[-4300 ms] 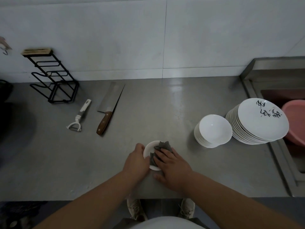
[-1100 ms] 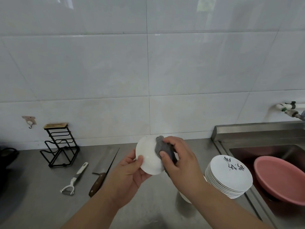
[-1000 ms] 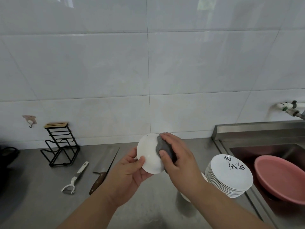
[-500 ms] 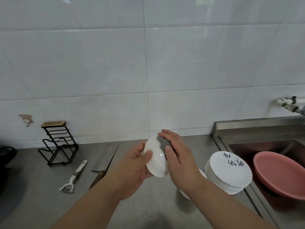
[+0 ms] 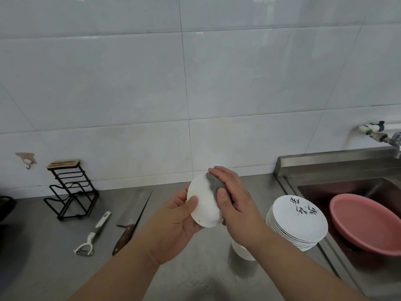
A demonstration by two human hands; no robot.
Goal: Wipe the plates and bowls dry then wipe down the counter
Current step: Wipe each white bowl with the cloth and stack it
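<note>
Pushing too hard with the grey cloth [image 5: 213, 187] pinched in the right hand [image 5: 237, 206] could pop the small white bowl [image 5: 202, 206] out of the gripping left hand [image 5: 173, 223].

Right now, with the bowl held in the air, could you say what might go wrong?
The bowl, held above the counter by the left hand while the right hand pinches the cloth onto it, could slip and break. The plate stack beside the sink sits near the right forearm; a swing might nudge it.
</note>
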